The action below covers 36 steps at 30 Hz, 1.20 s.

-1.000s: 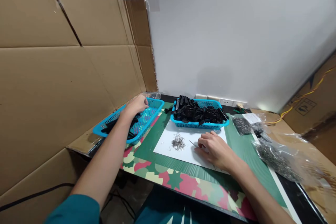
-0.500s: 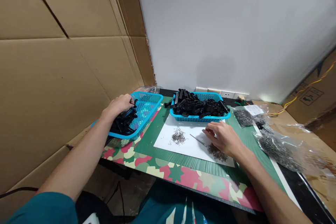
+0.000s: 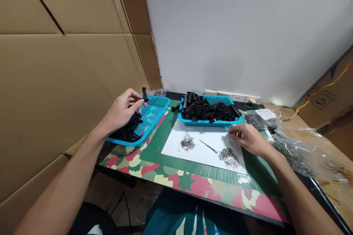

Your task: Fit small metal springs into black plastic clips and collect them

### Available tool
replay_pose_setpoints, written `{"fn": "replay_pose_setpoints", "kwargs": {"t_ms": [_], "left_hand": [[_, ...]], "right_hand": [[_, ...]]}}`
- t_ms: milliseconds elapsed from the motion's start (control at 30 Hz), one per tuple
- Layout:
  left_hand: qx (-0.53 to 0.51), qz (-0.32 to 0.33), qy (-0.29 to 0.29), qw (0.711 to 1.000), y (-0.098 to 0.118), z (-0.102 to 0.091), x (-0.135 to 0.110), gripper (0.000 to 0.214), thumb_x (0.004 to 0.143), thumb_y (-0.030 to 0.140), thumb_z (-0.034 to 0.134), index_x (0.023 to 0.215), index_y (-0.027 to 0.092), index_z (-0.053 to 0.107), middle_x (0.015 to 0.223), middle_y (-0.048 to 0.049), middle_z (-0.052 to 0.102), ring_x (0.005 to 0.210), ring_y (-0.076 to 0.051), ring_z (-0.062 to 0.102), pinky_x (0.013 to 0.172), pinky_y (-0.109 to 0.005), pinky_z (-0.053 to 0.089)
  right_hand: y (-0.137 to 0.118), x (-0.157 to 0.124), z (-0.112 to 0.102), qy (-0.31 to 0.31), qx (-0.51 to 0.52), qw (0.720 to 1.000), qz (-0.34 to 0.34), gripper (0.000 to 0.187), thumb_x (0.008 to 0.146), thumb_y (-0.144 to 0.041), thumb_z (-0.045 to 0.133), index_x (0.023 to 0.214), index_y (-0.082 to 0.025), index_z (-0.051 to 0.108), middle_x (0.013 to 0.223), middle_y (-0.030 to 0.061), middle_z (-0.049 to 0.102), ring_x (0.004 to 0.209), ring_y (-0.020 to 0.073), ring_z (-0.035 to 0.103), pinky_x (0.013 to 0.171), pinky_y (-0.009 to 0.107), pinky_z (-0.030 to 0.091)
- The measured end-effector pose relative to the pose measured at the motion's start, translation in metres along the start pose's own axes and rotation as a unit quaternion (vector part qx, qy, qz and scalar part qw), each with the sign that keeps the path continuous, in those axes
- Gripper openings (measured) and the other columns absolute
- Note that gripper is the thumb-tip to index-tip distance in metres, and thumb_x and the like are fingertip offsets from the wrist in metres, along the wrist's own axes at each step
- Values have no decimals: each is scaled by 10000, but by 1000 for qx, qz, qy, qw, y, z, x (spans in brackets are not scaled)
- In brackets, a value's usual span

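Black plastic piece [image 3: 145, 94], one, held above blue mesh left basket [image 3: 153, 114]

Left hand [image 3: 125, 108]: its grip is closed on the piece, which is pinched at the fingertips, roughly upright. Right hand [image 3: 245, 136]: poised near the far right corner of a white sheet [image 3: 202, 156], fingertips drawn together; whether anything is held cannot be told. On the sheet: wiry metal parts, in a left pile [image 3: 187, 142] and a right pile [image 3: 228, 158], with a slender metal tool [image 3: 209, 146] laid between, untouched.

Progress, as judged: a single piece is lifted out; more black pieces [image 3: 128, 128] are left in the same basket, and the right basket [image 3: 209, 123] is heaped with others. No metal part is seen being fitted. Which pieces are finished, if any, cannot be determined.
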<state>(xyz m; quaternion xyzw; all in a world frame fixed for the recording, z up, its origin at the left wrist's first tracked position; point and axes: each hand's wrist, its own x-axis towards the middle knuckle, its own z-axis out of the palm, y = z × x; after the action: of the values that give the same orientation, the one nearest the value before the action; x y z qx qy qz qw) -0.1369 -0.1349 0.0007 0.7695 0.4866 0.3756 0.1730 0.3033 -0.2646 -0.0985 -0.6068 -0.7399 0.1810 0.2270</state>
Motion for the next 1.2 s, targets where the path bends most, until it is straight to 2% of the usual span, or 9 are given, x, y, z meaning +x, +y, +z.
{"fn": "replay_pose_setpoints", "kwargs": {"t_ms": [100,167,267,367,567,800,933,1067,1200], "left_hand": [[-99,25,-40,994,22,15,-26,232,981,422,648,1119,241,603,662,28,611,647,-176,631,587,-262,468],[-122,5,-67,990,34,31,-43,306,1001,441,632,1238,250,670,770,-4,669,611,-147,575,547,-256,429],[-186,-16,-105,977,48,62,-69,319,1021,457,611,1212,243,752,860,-38,713,637,-133,548,590,-260,449],[-252,-37,-146,956,60,97,-93,299,993,475,658,1136,227,745,901,-45,711,698,-145,577,629,-259,472],[-307,-76,-203,927,78,146,-123,261,1015,480,631,998,222,669,852,-17,612,686,-141,533,634,-271,436],[-322,-97,-206,919,85,158,-136,276,1055,498,550,996,247,645,767,12,516,678,-155,507,641,-293,398],[-288,-78,-206,932,84,158,-137,287,1051,485,558,1041,260,736,892,-23,589,738,-170,524,682,-311,400],[-274,-62,-205,937,82,160,-137,270,1034,474,593,1037,267,766,952,-42,636,820,-198,563,729,-321,424],[-263,-54,-210,940,83,161,-137,277,1036,477,585,1013,271,769,968,-45,659,859,-209,594,713,-316,429]], "right_hand": [[6,-2,-7,-33,58,998,1,212,961,-348,636,896,-206,780,871,69,769,751,211,662,673,324,455],[4,-2,-9,-68,98,993,1,204,947,-344,655,877,-206,789,844,57,766,736,197,655,670,317,466],[-1,-1,-8,-110,144,983,0,174,923,-325,690,866,-198,794,810,45,764,717,183,650,662,308,471],[-6,0,-5,-121,150,981,4,140,901,-282,703,839,-185,783,758,37,748,686,174,636,655,306,464],[-11,-1,-1,-115,77,990,-14,181,926,-186,601,763,-186,680,765,22,674,701,165,583,665,299,434],[-3,-5,3,-94,55,994,-18,160,993,-219,504,875,-193,608,891,40,650,769,172,557,706,307,429],[-5,-5,-1,-91,61,994,-9,149,1004,-242,522,919,-190,632,883,40,656,753,172,555,686,305,435],[-9,-3,-1,-112,51,992,-18,142,967,-246,604,863,-189,680,859,39,663,733,172,575,687,309,450],[-7,-2,3,-111,34,993,-30,182,981,-228,560,829,-194,654,881,40,651,767,174,587,709,311,444]]}}
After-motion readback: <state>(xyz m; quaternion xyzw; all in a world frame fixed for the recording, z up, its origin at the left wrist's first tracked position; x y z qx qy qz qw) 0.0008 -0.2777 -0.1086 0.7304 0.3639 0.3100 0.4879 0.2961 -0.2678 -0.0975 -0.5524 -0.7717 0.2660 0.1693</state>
